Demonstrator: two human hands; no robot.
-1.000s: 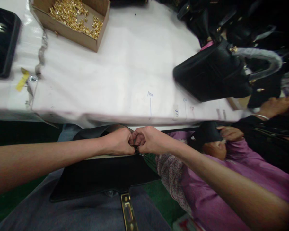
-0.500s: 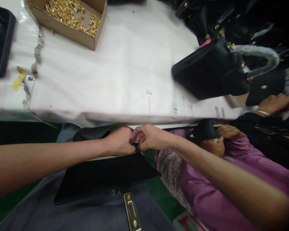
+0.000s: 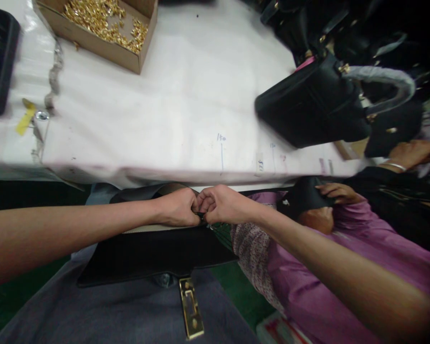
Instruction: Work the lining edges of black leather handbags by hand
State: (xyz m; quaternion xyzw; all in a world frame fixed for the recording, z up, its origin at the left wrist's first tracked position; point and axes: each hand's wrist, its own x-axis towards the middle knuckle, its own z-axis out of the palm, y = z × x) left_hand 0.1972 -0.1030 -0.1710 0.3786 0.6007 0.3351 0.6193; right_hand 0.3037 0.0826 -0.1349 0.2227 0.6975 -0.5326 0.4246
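A black bag [image 3: 157, 252] with a pale inner edge lies across the lap below the table edge, its flap hanging toward me. From the flap hangs a gold clasp plate [image 3: 191, 308]. My left hand [image 3: 181, 208] pinches the bag's edge near its right end, fingers curled. Right beside it, my right hand [image 3: 220, 204] is closed on the same small black part of the edge. The fingertips of both hands nearly touch, and the detail between them is too small to make out.
On the white table [image 3: 146, 119] are a cardboard box [image 3: 129, 62] of gold fittings, a black device [image 3: 0, 62] and a black handbag [image 3: 311, 105] with a wrapped handle. At right, a person in a purple garment [image 3: 318, 282] holds a black piece; another person's hand [image 3: 412, 155] is beyond.
The bag's flap and gold clasp have shifted slightly up and left, the clasp now more upright. Both my hands stay pinched at nearly the same spot.
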